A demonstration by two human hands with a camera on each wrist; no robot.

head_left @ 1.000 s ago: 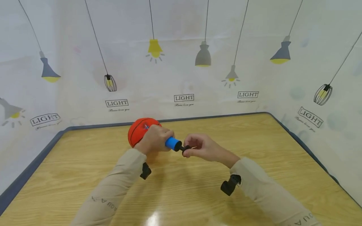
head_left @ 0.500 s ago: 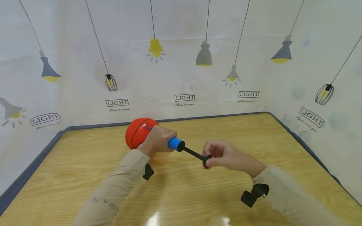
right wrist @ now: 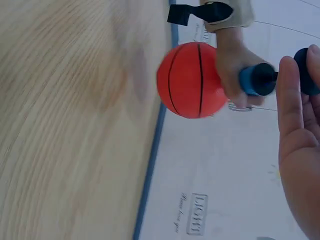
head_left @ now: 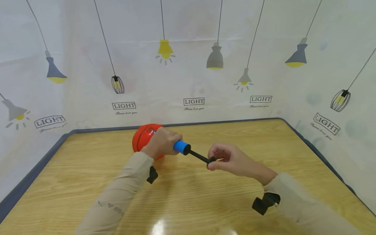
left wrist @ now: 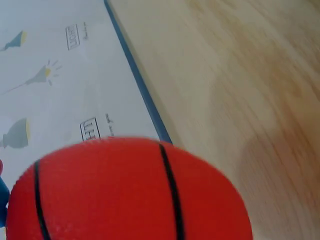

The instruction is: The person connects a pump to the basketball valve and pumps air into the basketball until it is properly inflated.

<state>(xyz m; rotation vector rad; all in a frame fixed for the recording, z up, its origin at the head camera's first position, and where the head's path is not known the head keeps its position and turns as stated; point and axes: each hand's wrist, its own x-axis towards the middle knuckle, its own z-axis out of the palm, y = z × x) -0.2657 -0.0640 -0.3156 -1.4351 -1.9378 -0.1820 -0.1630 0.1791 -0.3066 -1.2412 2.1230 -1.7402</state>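
A blue hand pump with a black end cap lies slanted in my left hand, whose fingers curl round its barrel. Its black rod sticks out toward the right, and my right hand pinches the black handle at the rod's end. Behind the left hand is a red ball with black lines, partly covered by that hand. The ball fills the bottom of the left wrist view. In the right wrist view the ball sits beside the left hand. Where pump and ball meet is hidden.
Under the hands stretches a wood-grain table with a dark blue edge strip along its back and sides. A white backdrop printed with lamps stands behind it. Each wrist wears a black camera mount.
My right hand has pulled the handle out to the right, drawing the rod from the barrel, then come slightly back toward it. The left hand and ball have shifted only a little.
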